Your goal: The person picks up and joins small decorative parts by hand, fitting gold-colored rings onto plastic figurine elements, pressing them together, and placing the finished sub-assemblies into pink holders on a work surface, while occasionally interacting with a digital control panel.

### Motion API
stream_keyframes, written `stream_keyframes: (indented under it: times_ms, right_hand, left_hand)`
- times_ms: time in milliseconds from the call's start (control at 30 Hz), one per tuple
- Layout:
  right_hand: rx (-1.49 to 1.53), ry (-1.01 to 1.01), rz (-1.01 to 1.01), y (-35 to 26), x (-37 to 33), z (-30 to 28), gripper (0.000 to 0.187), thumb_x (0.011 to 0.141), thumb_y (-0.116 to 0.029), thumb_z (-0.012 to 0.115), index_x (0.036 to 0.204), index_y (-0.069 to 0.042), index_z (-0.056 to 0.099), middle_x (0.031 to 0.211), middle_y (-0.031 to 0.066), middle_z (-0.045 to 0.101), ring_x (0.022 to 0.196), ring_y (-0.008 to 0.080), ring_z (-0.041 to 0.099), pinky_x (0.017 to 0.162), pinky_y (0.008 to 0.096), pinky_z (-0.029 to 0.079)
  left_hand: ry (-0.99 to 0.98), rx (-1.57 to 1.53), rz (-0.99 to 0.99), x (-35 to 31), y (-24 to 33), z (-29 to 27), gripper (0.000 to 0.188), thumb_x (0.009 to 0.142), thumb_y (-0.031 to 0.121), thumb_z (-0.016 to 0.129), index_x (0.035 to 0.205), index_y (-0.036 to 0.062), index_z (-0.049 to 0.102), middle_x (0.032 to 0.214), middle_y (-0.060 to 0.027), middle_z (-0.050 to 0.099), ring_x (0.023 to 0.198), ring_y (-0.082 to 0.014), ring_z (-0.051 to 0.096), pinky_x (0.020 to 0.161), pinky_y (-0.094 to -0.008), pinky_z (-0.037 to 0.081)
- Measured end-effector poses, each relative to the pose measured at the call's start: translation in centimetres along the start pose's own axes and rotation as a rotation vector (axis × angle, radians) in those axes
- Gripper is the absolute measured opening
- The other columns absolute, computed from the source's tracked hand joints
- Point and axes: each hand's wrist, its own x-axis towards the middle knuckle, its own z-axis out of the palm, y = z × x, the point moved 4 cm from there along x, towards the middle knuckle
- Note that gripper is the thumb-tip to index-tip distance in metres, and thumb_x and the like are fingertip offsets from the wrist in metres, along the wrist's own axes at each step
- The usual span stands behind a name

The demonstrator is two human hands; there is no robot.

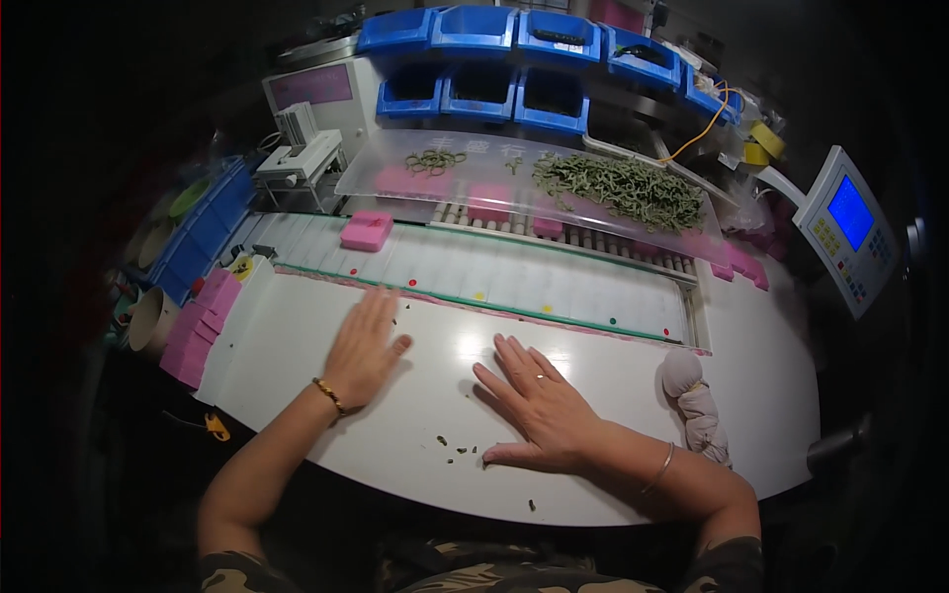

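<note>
My left hand (362, 344) is stretched out over the white tabletop (395, 435), its fingertips close to the near edge of the conveyor belt (465, 269). Further right, my right hand (539, 403) spreads its fingers low over the same surface, also holding nothing. Several dark green crumbs (462, 451) lie beside its thumb. On the belt rests a pink block (367, 230), ahead of my left hand. Behind the belt, a clear tray (381, 166) carries a large pile of dried green curled pieces (623, 188) at right and a smaller heap (433, 162) at left.
Blue bins (473, 28) stand in two rows at the back. A control panel (848, 229) with a lit blue screen juts in from the right. Near my right forearm lies a bundled pale cloth (697, 410). Pink blocks (203, 326) are stacked along the left edge.
</note>
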Motion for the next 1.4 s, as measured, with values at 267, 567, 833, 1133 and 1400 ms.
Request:
stream_keyframes:
  times_ms: [267,567,833,1133,1400]
  right_hand:
    - [0.428,0.402,0.092,2.7,0.0,0.0,0.085,0.091,-0.052,0.053,0.150,-0.001,0.020,0.154,0.0289,0.015,0.137,0.0435,0.030,0.112,0.0444,0.027]
    - [0.893,0.425,0.437,6.1,-5.8,-0.2,0.076,0.099,-0.048,0.043,0.151,0.000,0.015,0.153,0.0229,0.028,0.142,0.0326,0.029,0.113,0.0390,0.026]
    - [0.493,0.372,0.578,7.5,-9.0,-7.0,0.060,0.098,-0.039,0.052,0.146,-0.008,0.035,0.154,0.0255,0.023,0.142,0.0374,0.026,0.114,0.0404,0.024]
    - [0.111,0.496,1.012,22.0,-21.6,-8.4,0.060,0.092,-0.037,0.058,0.142,-0.008,0.043,0.153,0.0262,0.025,0.140,0.0398,0.029,0.114,0.0427,0.026]
    - [-0.156,0.293,1.068,28.4,-20.0,-5.8,0.066,0.095,-0.049,0.044,0.147,-0.010,0.036,0.156,0.0160,0.025,0.145,0.0320,0.018,0.117,0.0446,0.015]
  left_hand:
    - [-0.184,-0.186,0.469,0.1,12.9,1.3,0.074,0.099,0.048,0.038,0.147,-0.0057,0.022,0.154,-0.0235,0.023,0.145,-0.0341,0.018,0.119,-0.0419,0.013]
    - [-0.162,-0.454,0.721,-5.3,20.1,-1.1,0.074,0.093,0.048,0.052,0.144,-0.0013,0.032,0.150,-0.0186,0.033,0.138,-0.0342,0.035,0.113,-0.0454,0.028]
    - [-0.265,-0.276,0.889,-6.6,24.6,2.5,0.075,0.096,0.056,0.039,0.147,0.0023,0.031,0.154,-0.0136,0.031,0.144,-0.0257,0.026,0.117,-0.0438,0.018]
    - [-0.335,-0.021,0.398,-1.4,13.5,-0.3,0.082,0.092,0.053,0.048,0.147,-0.0025,0.024,0.155,-0.0201,0.022,0.147,-0.0319,0.014,0.118,-0.0504,0.001]
    - [-0.379,0.165,0.075,-1.9,7.6,-2.8,0.086,0.091,0.053,0.048,0.146,-0.0071,0.021,0.155,-0.0245,0.018,0.147,-0.0350,0.009,0.116,-0.0554,-0.002]
